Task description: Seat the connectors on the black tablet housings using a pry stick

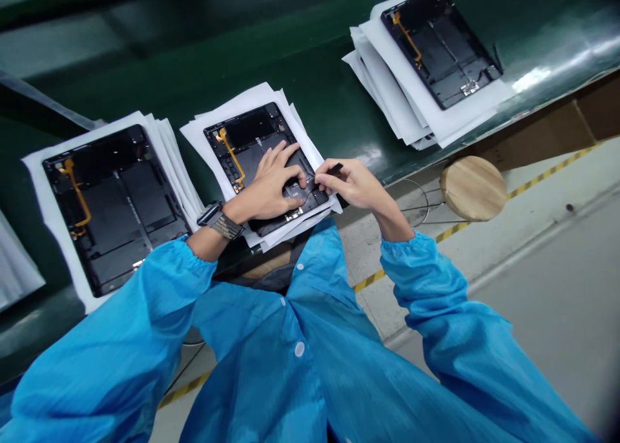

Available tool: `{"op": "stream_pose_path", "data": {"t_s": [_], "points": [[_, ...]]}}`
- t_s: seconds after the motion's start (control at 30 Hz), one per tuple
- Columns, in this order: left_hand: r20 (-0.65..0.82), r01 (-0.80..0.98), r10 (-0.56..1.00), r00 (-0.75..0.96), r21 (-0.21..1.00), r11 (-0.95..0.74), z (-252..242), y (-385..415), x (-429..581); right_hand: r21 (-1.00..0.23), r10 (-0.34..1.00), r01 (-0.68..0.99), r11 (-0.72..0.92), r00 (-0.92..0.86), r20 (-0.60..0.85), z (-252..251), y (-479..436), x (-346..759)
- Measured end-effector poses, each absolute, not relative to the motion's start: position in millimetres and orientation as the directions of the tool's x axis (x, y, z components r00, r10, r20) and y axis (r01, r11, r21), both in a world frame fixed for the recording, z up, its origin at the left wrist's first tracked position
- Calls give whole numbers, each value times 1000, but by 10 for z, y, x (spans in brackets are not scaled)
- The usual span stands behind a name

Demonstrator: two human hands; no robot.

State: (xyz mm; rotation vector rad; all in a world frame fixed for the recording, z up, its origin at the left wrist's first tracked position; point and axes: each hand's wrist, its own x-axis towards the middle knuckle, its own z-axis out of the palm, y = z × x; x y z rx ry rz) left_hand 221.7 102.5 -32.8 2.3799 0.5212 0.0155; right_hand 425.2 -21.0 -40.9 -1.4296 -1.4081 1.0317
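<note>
A black tablet housing [248, 128] with an orange flex cable [233, 154] lies on a stack of white sheets [199, 130] in front of me. Across its inner face rests my left hand [278, 179], fingers spread and pressing lightly on the surface. At the housing's right edge, my right hand [351, 181] pinches a thin black tool [335, 169]. The tool's tip is hidden by the fingers, so its exact kind cannot be made out. A small metal connector [294, 215] shows near the housing's lower edge.
Another open tablet housing [109, 197] lies on white sheets to the left. A third housing [438, 46] sits on stacked sheets at upper right. All stand on a green bench [320, 88]. A round wooden stool [473, 188] is beyond the bench's edge, near yellow-black floor tape [547, 170].
</note>
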Motion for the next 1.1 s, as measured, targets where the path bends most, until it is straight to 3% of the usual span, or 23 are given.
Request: {"op": "stream_pose_path", "data": {"t_s": [1.1], "points": [[-158, 380, 369, 916, 636, -671, -304, 1031, 2221, -957, 998, 289, 39, 34, 51, -487, -196, 4263]]}}
